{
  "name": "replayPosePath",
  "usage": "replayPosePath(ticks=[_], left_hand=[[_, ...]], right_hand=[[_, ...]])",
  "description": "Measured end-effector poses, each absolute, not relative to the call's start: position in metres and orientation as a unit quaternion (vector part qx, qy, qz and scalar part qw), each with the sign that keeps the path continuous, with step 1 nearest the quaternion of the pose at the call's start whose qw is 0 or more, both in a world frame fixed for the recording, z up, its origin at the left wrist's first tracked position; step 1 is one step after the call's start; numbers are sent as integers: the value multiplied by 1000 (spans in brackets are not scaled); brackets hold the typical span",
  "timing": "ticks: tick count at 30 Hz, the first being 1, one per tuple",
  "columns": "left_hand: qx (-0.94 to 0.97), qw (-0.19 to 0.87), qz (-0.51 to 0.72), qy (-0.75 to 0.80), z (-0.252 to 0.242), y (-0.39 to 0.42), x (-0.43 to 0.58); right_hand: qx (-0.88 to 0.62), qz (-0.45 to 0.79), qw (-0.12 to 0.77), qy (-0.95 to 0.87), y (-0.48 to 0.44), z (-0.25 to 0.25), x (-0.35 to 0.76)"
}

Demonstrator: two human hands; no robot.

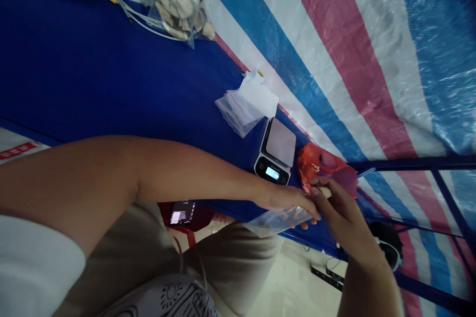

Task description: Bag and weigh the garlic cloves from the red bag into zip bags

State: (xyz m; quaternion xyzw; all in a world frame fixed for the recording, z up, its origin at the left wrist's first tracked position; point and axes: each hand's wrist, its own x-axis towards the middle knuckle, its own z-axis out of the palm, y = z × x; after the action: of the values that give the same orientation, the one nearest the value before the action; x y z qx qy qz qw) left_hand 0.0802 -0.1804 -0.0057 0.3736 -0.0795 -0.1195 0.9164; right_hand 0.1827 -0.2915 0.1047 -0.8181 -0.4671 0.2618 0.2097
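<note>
Head view: left hand (288,200) pinched a clear plastic bag (277,219) at the edge of the blue bench (92,74), fingers closed on its rim. Right hand (340,208) sat just at 3 o'clock of it, fingers curled round a small pale piece (325,191), held over the bag mouth. Red bag (316,163) lay at 12 o'clock of the hands, scale (277,151) at 11 o'clock. Stack of empty bags (245,106) beyond the scale.
</note>
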Motion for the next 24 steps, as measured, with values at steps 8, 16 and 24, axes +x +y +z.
replayPosePath(ticks=[8,16,24], left_hand=[[379,916,-103,-87,-4,-179,77],[381,916,-98,-83,-1,-177,74],[382,915,-102,-78,-1,-175,75]], right_hand=[[-804,270,228,-477,-289,105,180],[-799,275,251,-472,-290,105,177],[-822,226,194,-486,-294,103,183]])
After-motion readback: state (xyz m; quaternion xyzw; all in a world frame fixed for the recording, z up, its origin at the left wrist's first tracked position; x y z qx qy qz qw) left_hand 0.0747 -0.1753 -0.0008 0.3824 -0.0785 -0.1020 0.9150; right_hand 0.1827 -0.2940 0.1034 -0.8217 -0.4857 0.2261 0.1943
